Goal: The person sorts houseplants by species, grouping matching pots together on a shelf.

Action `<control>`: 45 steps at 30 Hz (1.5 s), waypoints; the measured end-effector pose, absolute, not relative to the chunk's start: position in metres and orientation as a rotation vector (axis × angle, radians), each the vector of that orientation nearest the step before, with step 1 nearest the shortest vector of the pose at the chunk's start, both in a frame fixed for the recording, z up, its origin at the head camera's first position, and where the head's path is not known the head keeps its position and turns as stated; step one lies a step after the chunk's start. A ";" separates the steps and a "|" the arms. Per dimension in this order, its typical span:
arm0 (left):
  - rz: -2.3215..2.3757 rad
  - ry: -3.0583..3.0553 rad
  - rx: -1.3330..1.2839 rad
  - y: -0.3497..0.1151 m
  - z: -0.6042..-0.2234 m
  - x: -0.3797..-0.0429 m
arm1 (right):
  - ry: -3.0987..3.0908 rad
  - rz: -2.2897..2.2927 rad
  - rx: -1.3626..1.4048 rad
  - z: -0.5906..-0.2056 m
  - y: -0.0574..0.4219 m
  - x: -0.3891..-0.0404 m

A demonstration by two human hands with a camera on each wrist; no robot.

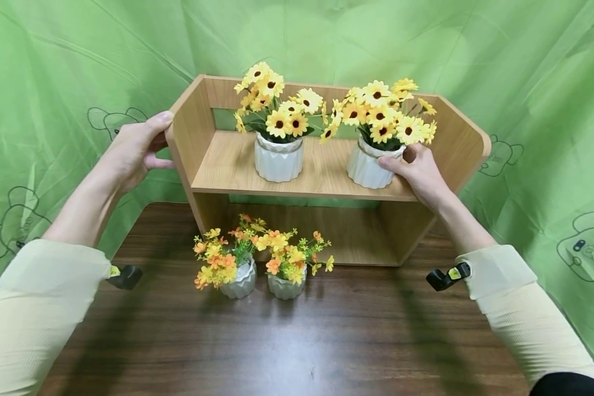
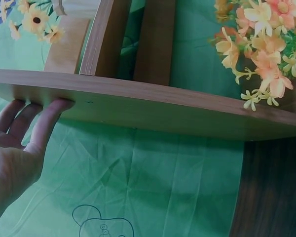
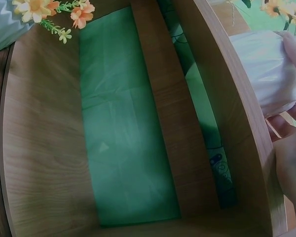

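I judge half done | left daisy pot (image 1: 279, 162) on upper shelf (image 1: 322, 170); right daisy pot (image 1: 366, 165) there too, right hand (image 1: 423, 170) pinching its side | left hand (image 1: 133, 148) extended, holding nothing, touching side panel (image 1: 193, 126) | seemingly remaining: small left pot (image 1: 240, 283), small right pot (image 1: 286, 289) on surface (image 1: 351, 341)

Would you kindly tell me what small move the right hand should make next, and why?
Probably the right hand should gently release the white pot it holds, since the base appears to sit on the upper shelf beside the other yellow-flowered pot, with the left hand touching the side panel.
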State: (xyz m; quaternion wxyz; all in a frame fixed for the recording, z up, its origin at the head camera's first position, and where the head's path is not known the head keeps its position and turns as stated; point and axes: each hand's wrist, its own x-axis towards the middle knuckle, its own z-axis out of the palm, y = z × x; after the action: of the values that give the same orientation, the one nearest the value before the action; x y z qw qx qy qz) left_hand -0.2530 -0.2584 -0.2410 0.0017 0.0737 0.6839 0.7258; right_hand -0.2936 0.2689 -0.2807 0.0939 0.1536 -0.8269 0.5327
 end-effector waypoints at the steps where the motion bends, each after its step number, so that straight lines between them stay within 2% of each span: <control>1: 2.275 2.150 0.233 -0.258 -0.241 -0.253 | -2.454 1.579 0.450 -0.281 0.269 -0.293; 13: 2.246 2.159 0.224 -0.256 -0.239 -0.253 | -2.442 1.617 0.433 -0.277 0.273 -0.286; 23: 2.256 2.150 0.203 -0.258 -0.239 -0.253 | -2.480 1.711 0.280 -0.276 0.279 -0.263; 30: 2.268 2.144 0.217 -0.260 -0.240 -0.253 | -2.092 2.171 0.437 -0.282 0.279 -0.253; 35: 2.274 2.145 0.223 -0.259 -0.241 -0.253 | -1.913 2.189 0.506 -0.289 0.278 -0.248; 45: 2.288 2.128 0.208 -0.258 -0.241 -0.255 | -1.629 2.142 0.465 -0.301 0.275 -0.236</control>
State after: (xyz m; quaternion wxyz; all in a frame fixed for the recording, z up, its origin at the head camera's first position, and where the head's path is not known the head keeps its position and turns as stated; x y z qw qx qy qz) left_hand -0.2554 -0.2575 -0.2414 0.0053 0.0666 0.6795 0.7306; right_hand -0.2356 0.2747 -0.3012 0.2038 0.1667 -0.5840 0.7679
